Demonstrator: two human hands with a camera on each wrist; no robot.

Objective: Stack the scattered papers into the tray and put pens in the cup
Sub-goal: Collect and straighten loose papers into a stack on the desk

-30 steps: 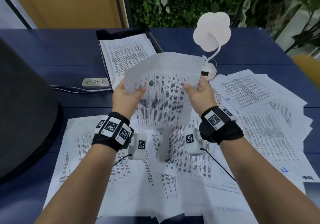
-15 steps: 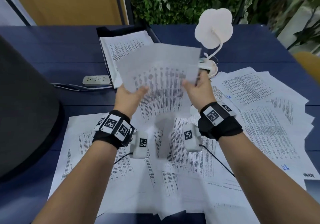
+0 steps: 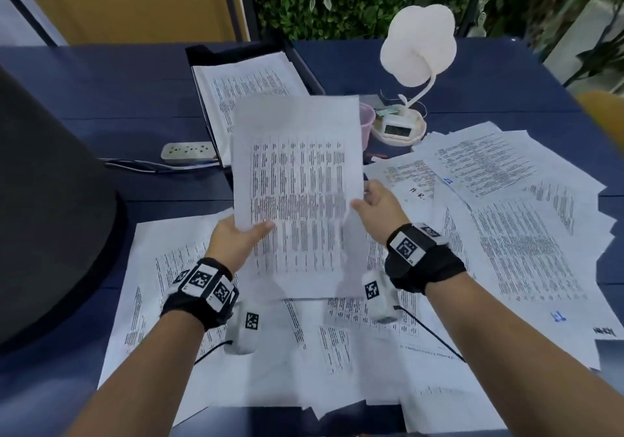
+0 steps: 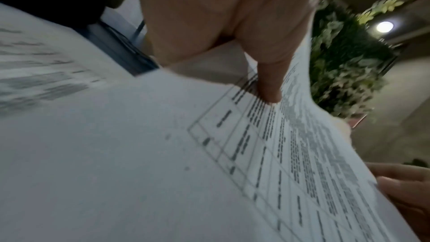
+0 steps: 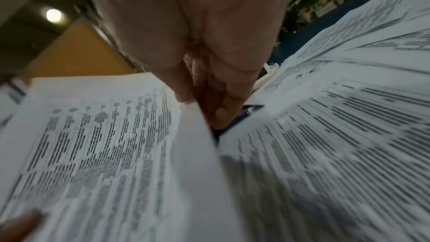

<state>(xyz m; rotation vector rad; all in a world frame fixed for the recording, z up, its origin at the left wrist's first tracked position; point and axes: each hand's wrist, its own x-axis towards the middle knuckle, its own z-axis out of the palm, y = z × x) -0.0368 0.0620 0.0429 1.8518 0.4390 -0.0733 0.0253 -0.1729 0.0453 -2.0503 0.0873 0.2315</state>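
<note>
A: While both hands lift it, the sheet (image 3: 297,193) hangs above the bench (image 3: 101,85), short of the tray (image 3: 305,68).
B: Left hand (image 4: 232,34) thumb pins it.
A: Right hand (image 5: 197,43) pinches its edge, likely for squaring.

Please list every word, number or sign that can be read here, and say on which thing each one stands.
"H.R.": handwritten in black on a loose sheet beside the right hand.
Blue handwritten marks on two scattered sheets: not legible.
Printed tables on the held sheet, the tray stack and scattered papers: too small and blurred.
Square coded markers on both wristbands: patterns, no text.
Clock display: unreadable.
</note>
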